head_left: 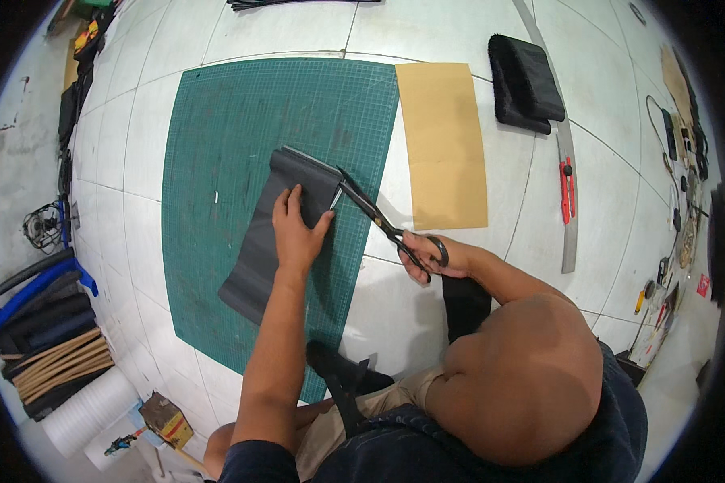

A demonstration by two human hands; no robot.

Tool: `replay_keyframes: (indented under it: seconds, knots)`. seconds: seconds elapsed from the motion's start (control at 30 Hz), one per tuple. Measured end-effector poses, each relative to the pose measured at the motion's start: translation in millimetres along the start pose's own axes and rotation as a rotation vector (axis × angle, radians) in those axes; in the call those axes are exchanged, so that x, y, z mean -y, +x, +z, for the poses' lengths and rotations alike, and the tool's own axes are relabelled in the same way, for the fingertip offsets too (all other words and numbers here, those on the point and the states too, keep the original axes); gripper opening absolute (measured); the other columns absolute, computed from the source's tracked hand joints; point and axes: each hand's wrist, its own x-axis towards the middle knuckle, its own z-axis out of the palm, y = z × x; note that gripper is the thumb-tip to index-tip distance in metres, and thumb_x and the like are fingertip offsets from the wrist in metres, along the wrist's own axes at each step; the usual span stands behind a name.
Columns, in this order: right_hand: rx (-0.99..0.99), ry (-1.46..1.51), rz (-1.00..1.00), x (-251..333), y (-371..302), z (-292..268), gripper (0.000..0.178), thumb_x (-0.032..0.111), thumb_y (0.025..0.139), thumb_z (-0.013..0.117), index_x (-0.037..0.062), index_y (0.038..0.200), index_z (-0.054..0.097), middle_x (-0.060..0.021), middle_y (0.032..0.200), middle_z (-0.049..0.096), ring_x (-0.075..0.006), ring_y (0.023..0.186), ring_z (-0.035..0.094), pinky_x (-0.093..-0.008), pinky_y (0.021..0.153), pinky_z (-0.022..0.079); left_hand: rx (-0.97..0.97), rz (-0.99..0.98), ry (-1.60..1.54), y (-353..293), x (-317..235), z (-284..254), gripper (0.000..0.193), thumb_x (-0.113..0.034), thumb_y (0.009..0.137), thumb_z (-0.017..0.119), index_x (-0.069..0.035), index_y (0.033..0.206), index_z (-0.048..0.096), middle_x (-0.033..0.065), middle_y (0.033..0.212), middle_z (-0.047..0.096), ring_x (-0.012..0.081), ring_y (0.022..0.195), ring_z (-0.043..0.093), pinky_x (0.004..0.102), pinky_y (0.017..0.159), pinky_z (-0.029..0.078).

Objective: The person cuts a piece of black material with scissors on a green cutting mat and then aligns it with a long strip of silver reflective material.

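Observation:
A folded strip of black sheet material point(258, 233), with a pale line along its far edge, lies at a slant on a green cutting mat point(209, 121). My left hand point(300, 229) rests on it, fingers spread and thumb near its right edge. In my right hand point(437, 256) is a pair of large black-handled scissors point(374, 214), fingers through the handle loops. The blades are parted at the strip's far right corner; one points up past the edge, while a silvery blade shows beside my left thumb.
Right of the mat lies a tan sheet point(443, 145). Beyond it are a folded black fuzzy piece point(524, 84), a grey metal ruler point(569, 249) and a red utility knife point(568, 191). Rolled materials point(56, 362) stand at the left; tools point(669, 274) lie far right.

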Motion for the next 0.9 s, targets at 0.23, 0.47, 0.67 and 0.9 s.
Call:
replay_keyframes:
  seconds: [0.23,0.47,0.67,0.9]
  knots:
    - [0.063,0.041,0.019,18.0,16.6,-22.4,0.059,0.069,0.091,0.044,0.0112,0.087,0.055,-0.0014,0.069,0.053,-0.0136,0.061,0.051,-0.0287,0.055,0.041,-0.012,0.007,0.074,-2.9,2.7,4.2,0.07,-0.033,0.079,0.076,0.0,0.133,0.047,0.0249,0.14,0.041,0.0415,0.128,0.042,0.046,0.107,0.037]
    - [0.05,0.007,0.053,26.2,8.7,-36.7,0.057,0.066,0.093,0.044,0.0117,0.084,0.056,-0.0004,0.066,0.05,-0.0113,0.056,0.048,-0.0288,0.052,0.042,0.002,0.038,0.056,-8.2,5.5,11.3,0.066,-0.034,0.084,0.072,0.001,0.134,0.046,0.026,0.143,0.038,0.0433,0.132,0.038,0.0487,0.11,0.033]
    - [0.081,-0.013,0.08,47.4,20.6,-37.3,0.061,0.067,0.093,0.044,0.008,0.086,0.055,-0.0013,0.066,0.049,-0.0128,0.057,0.048,-0.0258,0.053,0.04,-0.022,0.027,0.094,-15.6,15.8,28.7,0.066,-0.035,0.09,0.064,0.002,0.139,0.04,0.0264,0.149,0.031,0.0453,0.139,0.027,0.0549,0.115,0.02]
    - [0.058,-0.102,0.112,67.0,25.2,-42.7,0.062,0.07,0.09,0.046,0.0087,0.085,0.056,-0.0008,0.064,0.049,-0.0119,0.055,0.048,-0.0278,0.051,0.04,-0.041,0.032,0.127,-18.1,16.3,37.7,0.064,-0.031,0.094,0.057,0.0,0.144,0.034,0.0245,0.151,0.027,0.0452,0.142,0.02,0.0566,0.116,0.014]
